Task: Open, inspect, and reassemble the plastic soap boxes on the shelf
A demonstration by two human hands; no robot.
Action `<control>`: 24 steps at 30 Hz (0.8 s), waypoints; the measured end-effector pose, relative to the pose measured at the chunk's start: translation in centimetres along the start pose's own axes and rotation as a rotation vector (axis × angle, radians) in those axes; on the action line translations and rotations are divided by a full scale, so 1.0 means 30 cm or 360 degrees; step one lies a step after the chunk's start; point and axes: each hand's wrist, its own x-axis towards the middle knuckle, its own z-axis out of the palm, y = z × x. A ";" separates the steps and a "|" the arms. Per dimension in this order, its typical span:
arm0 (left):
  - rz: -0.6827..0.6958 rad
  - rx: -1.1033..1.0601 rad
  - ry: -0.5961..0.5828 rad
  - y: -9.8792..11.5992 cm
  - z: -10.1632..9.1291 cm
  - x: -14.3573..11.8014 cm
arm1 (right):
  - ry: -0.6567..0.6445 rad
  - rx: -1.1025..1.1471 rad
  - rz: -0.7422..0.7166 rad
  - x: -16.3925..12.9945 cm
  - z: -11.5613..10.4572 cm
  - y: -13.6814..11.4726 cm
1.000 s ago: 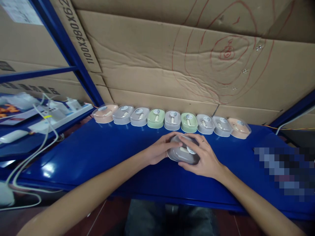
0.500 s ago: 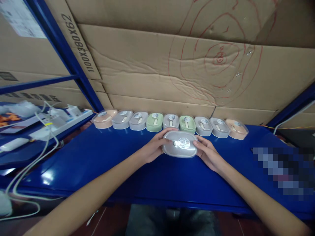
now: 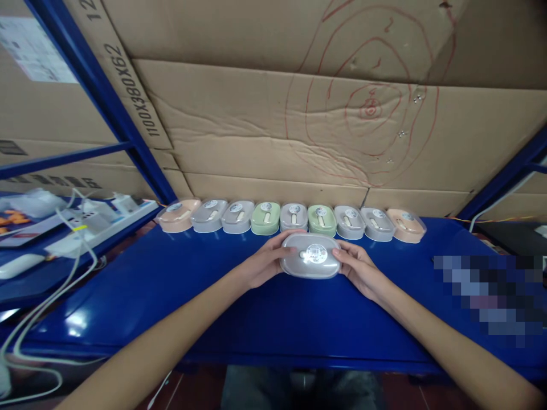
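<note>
— Since the earlier frame the grey case [image 3: 310,255] has been carried a little farther from the near edge of the blue shelf [image 3: 171,296] and turned flat, so that its clear lid with the round sticker now faces up; before, it was tilted under the right hand.

— How is it held?

— It is pinched from both ends. The left hand [image 3: 262,263] is closed on its left end, thumb over the top rim and fingers underneath, and the right hand [image 3: 361,269] is closed on its right end in the same manner. Neither hand is spread. Whether the case rests on the shelf or is held just above it cannot be told.

— Where does it lie relative to the rest?

— It sits between the 2 hands, just in front of the row of 9 cases [image 3: 290,218] lined along the far edge against the cardboard sheet [image 3: 256,125]. It is nearest the middle grey one and the green one beside it, and appears close to them but not touching.

— Which step is judged to be in hand?

— Positioning of the held case in front of the row seems to be in hand. A level, 2-handed carry would be called for, with care that the lined-up cases are not knocked.

— Anything else?

— White cables and a power strip [image 3: 92,216] are seen off the left edge
</note>
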 end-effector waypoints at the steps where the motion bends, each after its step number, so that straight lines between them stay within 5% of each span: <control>1: 0.0003 -0.0002 0.0011 0.000 -0.001 0.000 | 0.0004 -0.0004 -0.0005 0.000 0.001 -0.001; 14: -0.0022 -0.0002 0.0064 -0.018 -0.019 0.014 | 0.0007 -0.0119 0.0032 0.003 -0.006 0.002; 24: -0.0073 0.0002 0.0068 -0.031 -0.020 0.017 | -0.0144 -0.1603 -0.1023 -0.036 -0.004 0.014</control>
